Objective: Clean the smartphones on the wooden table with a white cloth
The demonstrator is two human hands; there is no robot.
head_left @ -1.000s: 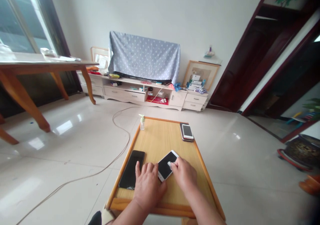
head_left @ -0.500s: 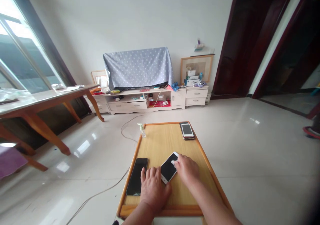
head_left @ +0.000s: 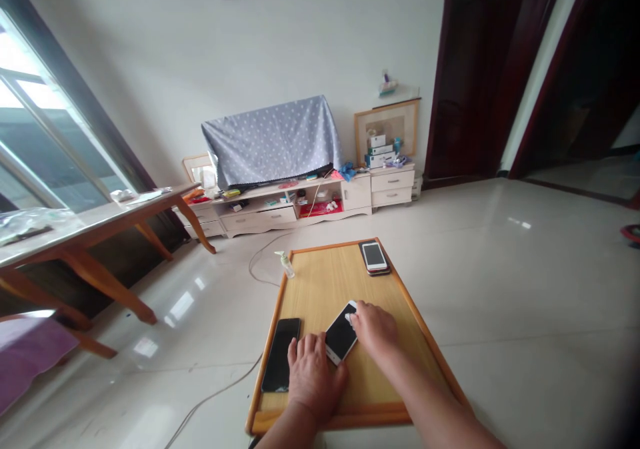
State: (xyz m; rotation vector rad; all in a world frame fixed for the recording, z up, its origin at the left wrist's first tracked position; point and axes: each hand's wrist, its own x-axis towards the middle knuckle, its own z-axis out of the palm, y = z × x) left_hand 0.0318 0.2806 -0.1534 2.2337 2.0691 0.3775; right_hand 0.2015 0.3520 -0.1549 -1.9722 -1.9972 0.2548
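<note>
A white smartphone (head_left: pixel 341 334) with a dark screen lies slanted on a small wooden table (head_left: pixel 320 279). My left hand (head_left: pixel 314 372) steadies its lower end between thumb and index finger, the other fingers spread out. My right hand (head_left: pixel 373 326) is closed, pinching a small white wad (head_left: pixel 351 317), perhaps tissue, against the upper part of the screen. Beside my left hand lies a larger black phone (head_left: pixel 281 356), face up. At the far right corner, a white phone (head_left: pixel 374 256) rests on top of dark ones.
A small clear pump bottle (head_left: pixel 287 265) stands at the far left corner. A cable (head_left: pixel 215 390) runs over the tiled floor. Beyond are a low white cabinet (head_left: pixel 260 220), a polka-dot cloth (head_left: pixel 275 141) over something on it, and a long wooden table (head_left: pixel 100 222) at left.
The camera view has tilted and shifted a little, bringing more of the wall clock into sight. Both hands keep nearly the same places on the phone.
</note>
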